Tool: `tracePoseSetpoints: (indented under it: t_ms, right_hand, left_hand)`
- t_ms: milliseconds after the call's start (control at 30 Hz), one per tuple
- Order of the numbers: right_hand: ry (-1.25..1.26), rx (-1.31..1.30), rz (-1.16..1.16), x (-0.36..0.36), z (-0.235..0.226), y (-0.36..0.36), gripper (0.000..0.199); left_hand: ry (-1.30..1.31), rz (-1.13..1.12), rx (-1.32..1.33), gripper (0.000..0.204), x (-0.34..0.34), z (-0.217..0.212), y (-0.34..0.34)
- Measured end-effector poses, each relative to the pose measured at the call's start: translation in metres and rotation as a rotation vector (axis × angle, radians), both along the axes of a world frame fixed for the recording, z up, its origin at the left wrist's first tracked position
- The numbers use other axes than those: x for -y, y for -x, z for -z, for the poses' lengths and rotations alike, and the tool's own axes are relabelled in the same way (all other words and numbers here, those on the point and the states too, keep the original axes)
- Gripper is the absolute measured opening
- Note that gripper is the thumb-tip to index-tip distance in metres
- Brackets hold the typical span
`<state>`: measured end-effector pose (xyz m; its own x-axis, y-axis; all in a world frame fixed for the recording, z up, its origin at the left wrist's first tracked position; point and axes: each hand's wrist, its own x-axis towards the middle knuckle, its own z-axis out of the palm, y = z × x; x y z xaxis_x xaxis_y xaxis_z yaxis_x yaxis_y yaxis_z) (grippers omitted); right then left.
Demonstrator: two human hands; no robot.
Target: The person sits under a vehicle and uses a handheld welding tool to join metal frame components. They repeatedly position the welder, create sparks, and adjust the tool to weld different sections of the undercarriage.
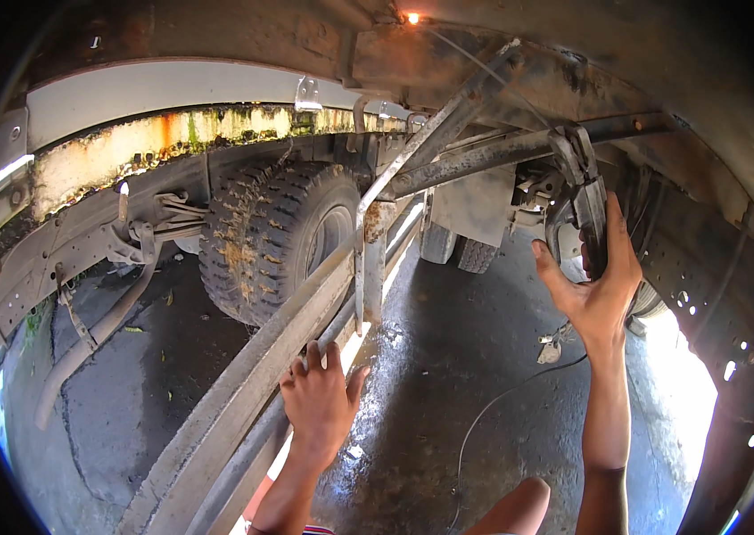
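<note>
My left hand (pixel 321 401) rests on a long grey metal rail (pixel 243 379), its fingers spread over the edge and the thumb out to the side. Raised at the right, my right hand (pixel 604 285) is wrapped round the lower part of a dark, C-shaped metal piece (pixel 587 205). Some fingertips show through its loop, while the thumb stands apart at the left and one finger lies up along its side. The top of this piece meets a dark steel beam (pixel 537 147). Where it is fastened I cannot tell.
A muddy truck tyre (pixel 279 236) stands left of the rail. A diagonal steel brace (pixel 430 134) crosses ahead, under a rusty underside with a small orange light (pixel 412 18). More tyres (pixel 477 254) stand farther back. A thin cable (pixel 484 410) lies on the wet floor; a curved pipe (pixel 100 334) hangs left.
</note>
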<state>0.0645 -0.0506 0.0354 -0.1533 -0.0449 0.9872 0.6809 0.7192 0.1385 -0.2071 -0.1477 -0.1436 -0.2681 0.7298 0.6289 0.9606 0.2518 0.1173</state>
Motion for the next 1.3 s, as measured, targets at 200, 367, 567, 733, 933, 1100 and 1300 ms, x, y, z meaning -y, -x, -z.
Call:
tracePoseSetpoints:
  t_ms: [200, 367, 567, 733, 933, 1100, 1300]
  right_hand:
    - [0.019, -0.021, -0.044, -0.008, -0.007, 0.004, 0.087]
    - [0.020, -0.007, -0.055, -0.009, -0.011, 0.009, 0.086]
    - [0.008, -0.006, -0.053, -0.010, -0.016, 0.011, 0.086]
    - [0.003, -0.005, -0.022, -0.007, -0.016, 0.009, 0.081]
    - [-0.093, 0.038, 0.030, -0.008, -0.016, 0.006, 0.083]
    - [-0.066, 0.041, -0.022, -0.008, -0.017, 0.006, 0.081]
    - [-0.059, 0.030, -0.035, -0.008, -0.018, 0.007, 0.079]
  left_hand:
    - [-0.060, -0.013, -0.014, 0.045, -0.003, 0.000, -0.001]
    - [0.021, -0.016, 0.015, 0.051, -0.001, -0.003, -0.001]
    - [0.032, -0.009, 0.035, 0.055, 0.000, -0.006, -0.002]
    - [0.049, -0.013, 0.046, 0.056, 0.000, -0.006, -0.002]
    - [0.041, -0.024, 0.039, 0.055, -0.001, -0.002, -0.001]
    - [-0.008, -0.031, 0.016, 0.055, -0.001, -0.002, -0.002]
    - [0.131, -0.031, 0.146, 0.061, 0.003, -0.012, -0.005]
